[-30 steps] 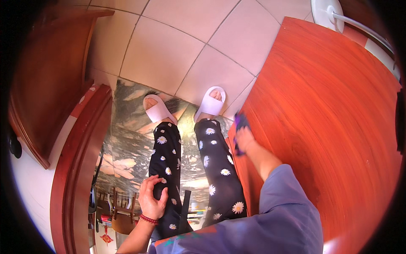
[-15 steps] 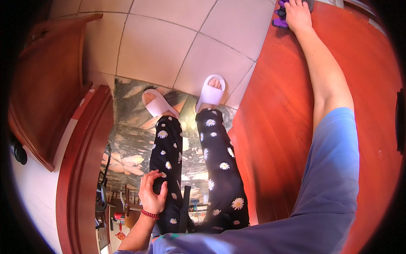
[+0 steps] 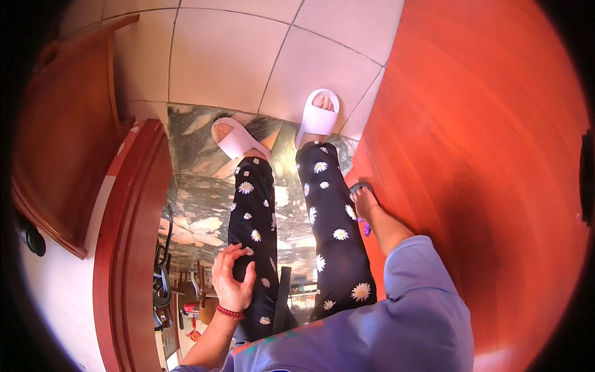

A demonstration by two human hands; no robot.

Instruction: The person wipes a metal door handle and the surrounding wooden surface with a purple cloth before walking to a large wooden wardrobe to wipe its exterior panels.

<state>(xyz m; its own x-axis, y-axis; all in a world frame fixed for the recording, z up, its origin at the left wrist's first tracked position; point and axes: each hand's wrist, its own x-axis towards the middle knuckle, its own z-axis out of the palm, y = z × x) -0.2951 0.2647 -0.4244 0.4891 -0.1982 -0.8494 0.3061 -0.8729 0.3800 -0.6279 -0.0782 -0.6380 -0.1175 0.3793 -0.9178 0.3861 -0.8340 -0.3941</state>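
Note:
My right hand (image 3: pixel 365 203) is closed round a soft-looking dark grey and purple item (image 3: pixel 361 186), at the near edge of a large red-brown wooden panel (image 3: pixel 483 124). A bit of purple shows below the hand; the item's kind is not clear. My left hand (image 3: pixel 232 282), with a red bead bracelet (image 3: pixel 229 312) at the wrist, hangs in front of my left leg. Its fingers are loosely bent and apart, with nothing in them.
A red wooden door frame (image 3: pixel 127 248) and a brown wooden panel (image 3: pixel 68 136) stand on the left. My feet, in white slippers (image 3: pixel 318 118), are on a marble strip (image 3: pixel 198 186) beside pale floor tiles (image 3: pixel 226 56). Behind me are chairs (image 3: pixel 201 282).
My right hand has come from the panel's far end back toward my body, bringing the purple and dark item along. My left hand has hardly moved.

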